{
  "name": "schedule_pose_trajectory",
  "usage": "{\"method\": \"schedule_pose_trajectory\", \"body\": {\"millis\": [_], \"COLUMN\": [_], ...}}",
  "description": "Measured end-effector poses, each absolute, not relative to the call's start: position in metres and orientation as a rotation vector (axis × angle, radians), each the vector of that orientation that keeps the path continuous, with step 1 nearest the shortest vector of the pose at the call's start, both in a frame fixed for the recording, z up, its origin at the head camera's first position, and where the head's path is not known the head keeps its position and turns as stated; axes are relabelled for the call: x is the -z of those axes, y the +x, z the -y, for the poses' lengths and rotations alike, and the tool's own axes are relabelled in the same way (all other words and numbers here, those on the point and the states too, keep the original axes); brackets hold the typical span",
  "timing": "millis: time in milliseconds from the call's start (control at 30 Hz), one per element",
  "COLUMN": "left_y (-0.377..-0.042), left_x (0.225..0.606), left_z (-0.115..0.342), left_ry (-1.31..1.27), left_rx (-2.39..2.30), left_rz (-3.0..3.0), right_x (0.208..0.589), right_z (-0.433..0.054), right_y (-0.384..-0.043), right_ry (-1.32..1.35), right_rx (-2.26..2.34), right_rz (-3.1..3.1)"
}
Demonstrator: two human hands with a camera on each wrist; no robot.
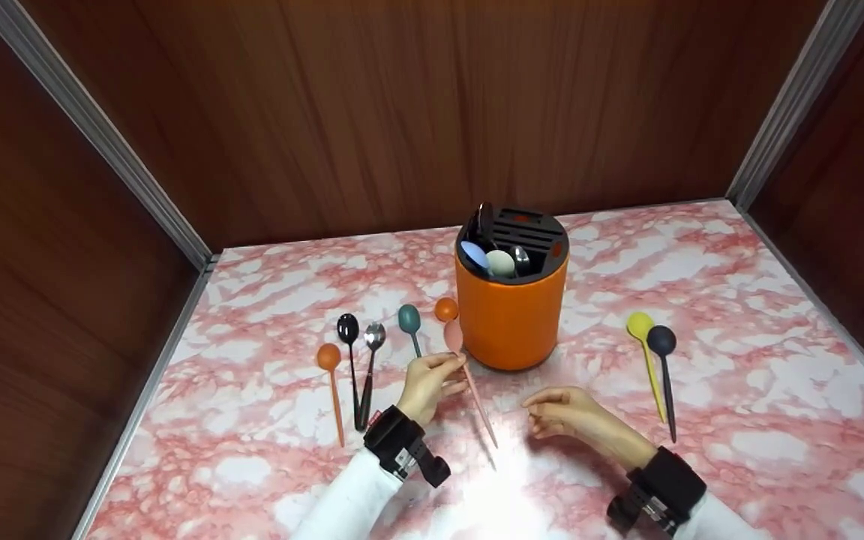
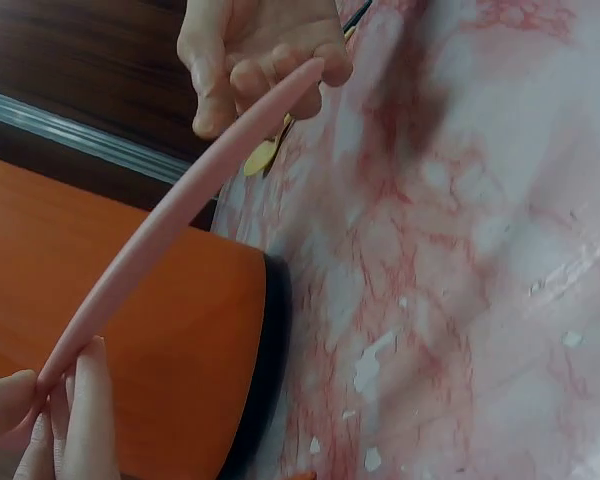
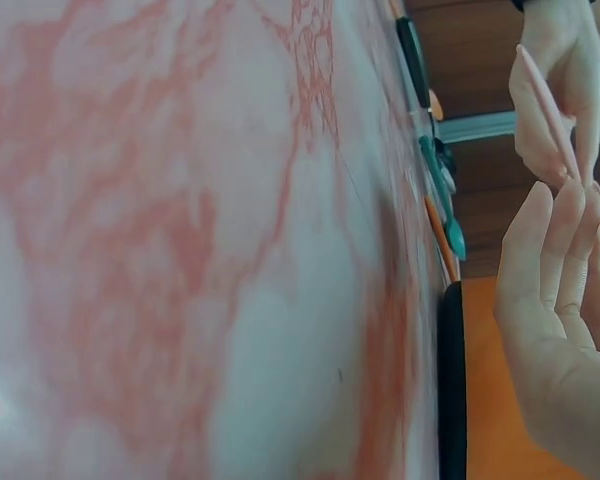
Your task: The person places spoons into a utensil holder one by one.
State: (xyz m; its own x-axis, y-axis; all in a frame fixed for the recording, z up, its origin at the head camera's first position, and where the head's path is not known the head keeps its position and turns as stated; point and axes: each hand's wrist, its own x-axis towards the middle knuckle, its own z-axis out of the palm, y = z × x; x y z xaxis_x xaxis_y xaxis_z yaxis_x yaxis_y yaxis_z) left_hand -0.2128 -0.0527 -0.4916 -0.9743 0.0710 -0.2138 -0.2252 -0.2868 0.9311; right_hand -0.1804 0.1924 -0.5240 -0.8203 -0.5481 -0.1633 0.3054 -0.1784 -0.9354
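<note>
Beside the orange utensil holder (image 1: pixel 508 319), my left hand (image 1: pixel 428 382) pinches a pink spoon (image 1: pixel 481 409) by its handle, just below the bowl. The bowl points toward the holder and the thin end slants down toward the front. That handle (image 2: pixel 170 225) crosses the left wrist view above the fingertips. My right hand (image 1: pixel 571 416) hovers to the right of the spoon, its fingers loosely bent and holding nothing. In the right wrist view, the left hand (image 3: pixel 560 100) with the spoon appears beyond the right fingers.
Left of the holder lie an orange spoon (image 1: pixel 329 357), a black spoon (image 1: pixel 348 328), a metal spoon (image 1: pixel 375 336), a teal spoon (image 1: pixel 409 319) and another orange piece (image 1: pixel 446 309). Yellow (image 1: pixel 640 325) and dark spoons (image 1: pixel 661 340) lie right. Several utensils stand in the holder's black top (image 1: pixel 528 234).
</note>
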Motion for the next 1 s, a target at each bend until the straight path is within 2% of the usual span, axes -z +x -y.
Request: {"method": "schedule_pose_trajectory", "body": {"millis": [533,1000], "left_y": [-0.202,-0.197], "left_x": [0.495,0.494], "left_z": [0.037,0.029], "left_ry": [-0.178,-0.17], "left_rx": [-2.405,-2.46], "left_rz": [-1.722,-1.68], "right_x": [0.521,0.523], "right_z": [-0.174,-0.165], "right_y": [-0.177,-0.175], "right_ry": [-0.226,-0.287], "right_rx": [1.935,1.972], "right_rz": [-1.597,-1.557]}}
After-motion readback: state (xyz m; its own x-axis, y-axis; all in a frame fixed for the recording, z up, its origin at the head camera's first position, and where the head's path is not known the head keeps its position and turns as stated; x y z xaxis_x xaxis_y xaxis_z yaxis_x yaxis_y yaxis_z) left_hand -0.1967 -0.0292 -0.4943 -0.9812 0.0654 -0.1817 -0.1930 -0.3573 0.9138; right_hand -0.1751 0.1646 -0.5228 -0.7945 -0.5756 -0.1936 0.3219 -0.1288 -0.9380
